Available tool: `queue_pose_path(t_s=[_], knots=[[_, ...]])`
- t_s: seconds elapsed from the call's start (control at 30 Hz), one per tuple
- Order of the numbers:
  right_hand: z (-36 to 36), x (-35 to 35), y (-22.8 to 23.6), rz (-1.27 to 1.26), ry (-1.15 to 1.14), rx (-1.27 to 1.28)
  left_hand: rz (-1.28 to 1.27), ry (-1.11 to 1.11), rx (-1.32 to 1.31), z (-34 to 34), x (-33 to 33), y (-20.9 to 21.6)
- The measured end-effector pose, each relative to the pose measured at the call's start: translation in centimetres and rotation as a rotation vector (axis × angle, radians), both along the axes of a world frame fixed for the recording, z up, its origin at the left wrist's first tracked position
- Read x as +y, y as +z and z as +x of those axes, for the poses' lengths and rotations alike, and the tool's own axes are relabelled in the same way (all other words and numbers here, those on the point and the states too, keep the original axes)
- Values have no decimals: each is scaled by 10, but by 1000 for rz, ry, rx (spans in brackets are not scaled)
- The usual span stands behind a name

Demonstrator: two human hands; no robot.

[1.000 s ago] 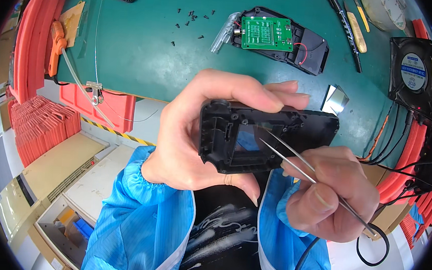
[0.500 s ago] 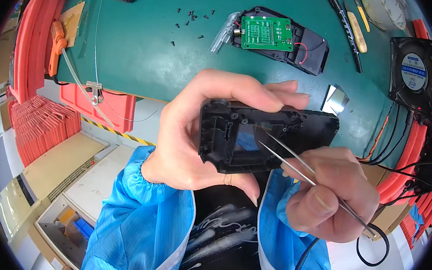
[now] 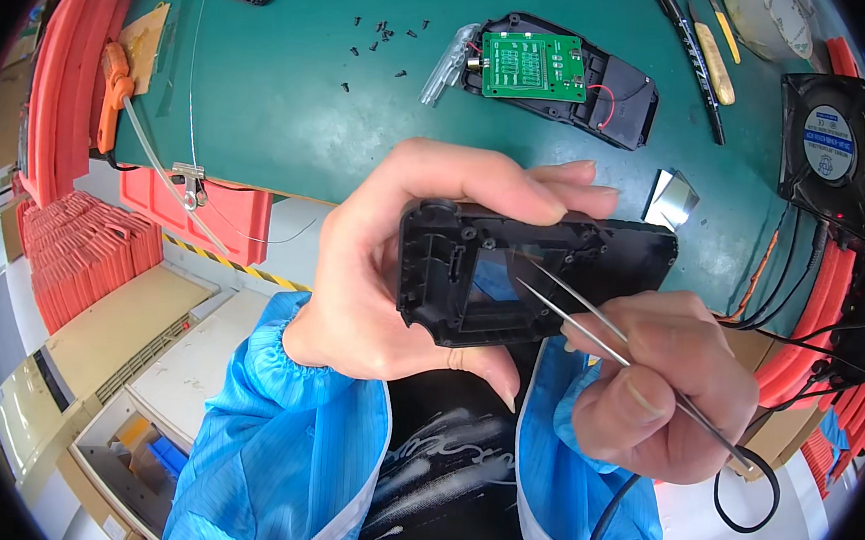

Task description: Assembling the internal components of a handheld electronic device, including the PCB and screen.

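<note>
Right hand (image 3: pixel 660 386) has fingers pinching steel tweezers (image 3: pixel 608 348), left hand (image 3: pixel 366 285) is curled round a black plastic housing half (image 3: pixel 594 256) at the green bench (image 3: pixel 283 109)'s near edge. Can't tell if the tips touch its window (image 3: pixel 494 277); imo a slip could scratch it.

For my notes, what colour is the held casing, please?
The held casing is black, best seen in the head view.

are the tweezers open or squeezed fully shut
Open: the tweezers in the right hand show a clear gap between their two tips.
</note>
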State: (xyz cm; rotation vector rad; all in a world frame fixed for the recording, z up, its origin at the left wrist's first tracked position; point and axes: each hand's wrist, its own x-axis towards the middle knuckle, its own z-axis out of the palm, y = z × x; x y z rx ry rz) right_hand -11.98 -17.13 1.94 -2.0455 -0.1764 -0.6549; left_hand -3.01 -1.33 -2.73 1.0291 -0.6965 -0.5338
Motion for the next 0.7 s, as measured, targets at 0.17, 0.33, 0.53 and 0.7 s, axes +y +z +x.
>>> queue_pose_path(t_s=[0.17,0.33,0.53,0.7], knots=[[2,6,-5,56,-36,-80,4,-1,-15,0,1,-1],[1,5,-2,76,-52,-72,11,1,-9,0,1,1],[1,6,-3,62,-52,-43,14,-3,-34,1,2,1],[1,5,-3,69,-46,-54,13,-11,-14,0,1,1]])
